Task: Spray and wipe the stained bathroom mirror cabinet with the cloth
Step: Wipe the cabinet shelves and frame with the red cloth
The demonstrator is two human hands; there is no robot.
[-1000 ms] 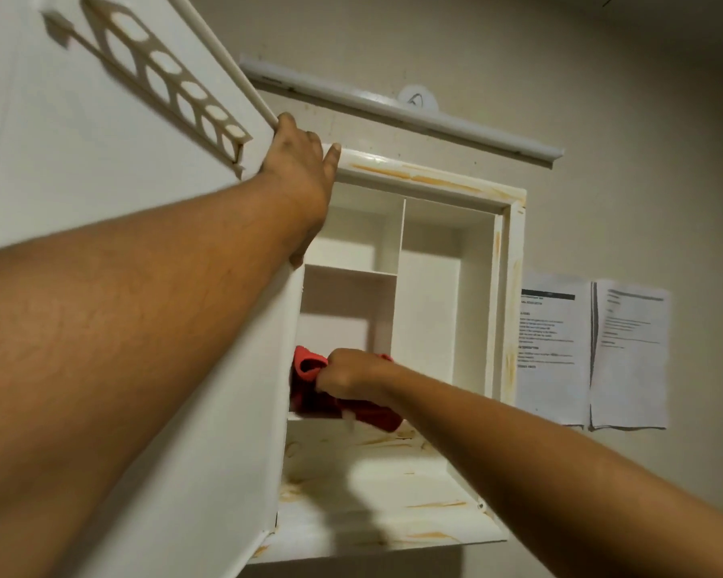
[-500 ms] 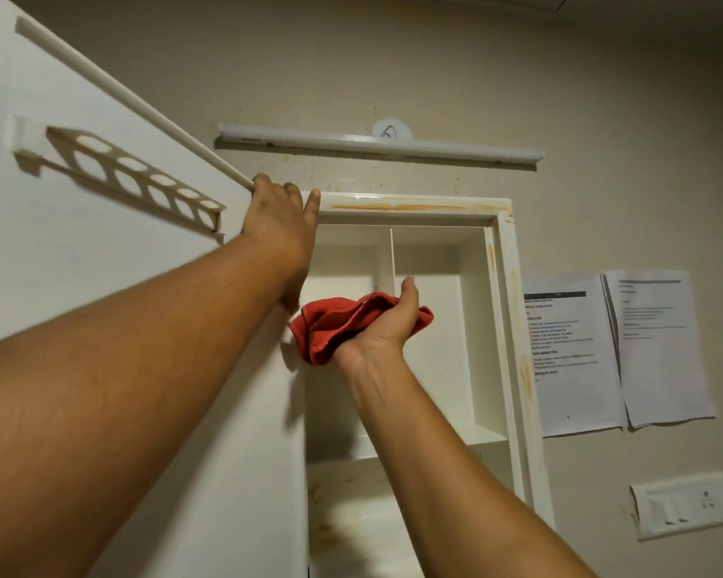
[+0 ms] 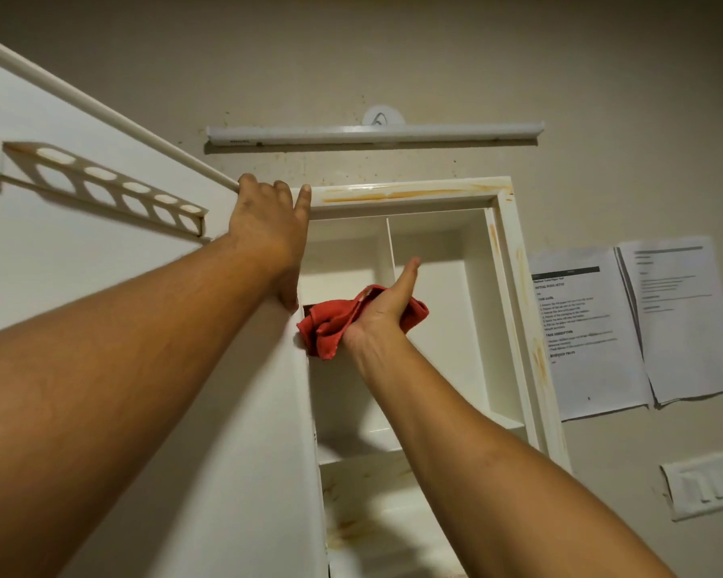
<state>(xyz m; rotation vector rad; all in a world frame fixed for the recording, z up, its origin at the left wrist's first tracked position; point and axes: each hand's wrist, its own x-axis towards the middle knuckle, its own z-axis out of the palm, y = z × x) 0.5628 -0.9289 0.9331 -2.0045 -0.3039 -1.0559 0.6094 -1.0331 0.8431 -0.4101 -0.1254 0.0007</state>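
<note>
Most cloth [image 3: 330, 325] bunches left of gripping right hand [image 3: 382, 312].

Single head view, wide-angle, looking up, near, below open cabinet [image 3: 447, 360].

Wall-mounted tube light [image 3: 372, 134], two printed sheets [image 3: 593, 335], switch plate [image 3: 706, 483] on beige wall [image 3: 393, 56].

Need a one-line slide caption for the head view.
Left hand grips the open cabinet door; right hand holds a red cloth at the stained cabinet.
</note>
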